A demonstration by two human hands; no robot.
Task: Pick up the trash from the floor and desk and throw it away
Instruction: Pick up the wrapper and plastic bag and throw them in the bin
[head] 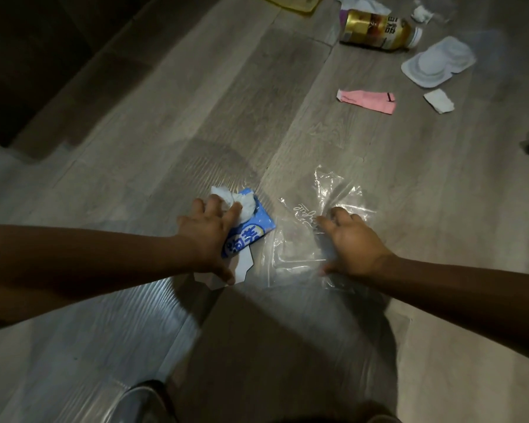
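My left hand (209, 236) holds a bundle of trash low over the wooden floor: a crumpled white tissue (243, 203), a blue and white wrapper (251, 230) and a white paper scrap (226, 274) under the thumb. To its right my right hand (353, 242) lies spread on a clear plastic bag (327, 209) that rests flat on the floor, fingers bent onto the film. Whether they pinch it is unclear.
Farther off at the upper right lie a gold bottle (379, 30), a white plastic tray (437, 61), a pink paper (368, 100), a white paper piece (439, 100) and crumpled white trash (364, 3). A yellow item (290, 1) shows at the top edge. Dark furniture fills the upper left.
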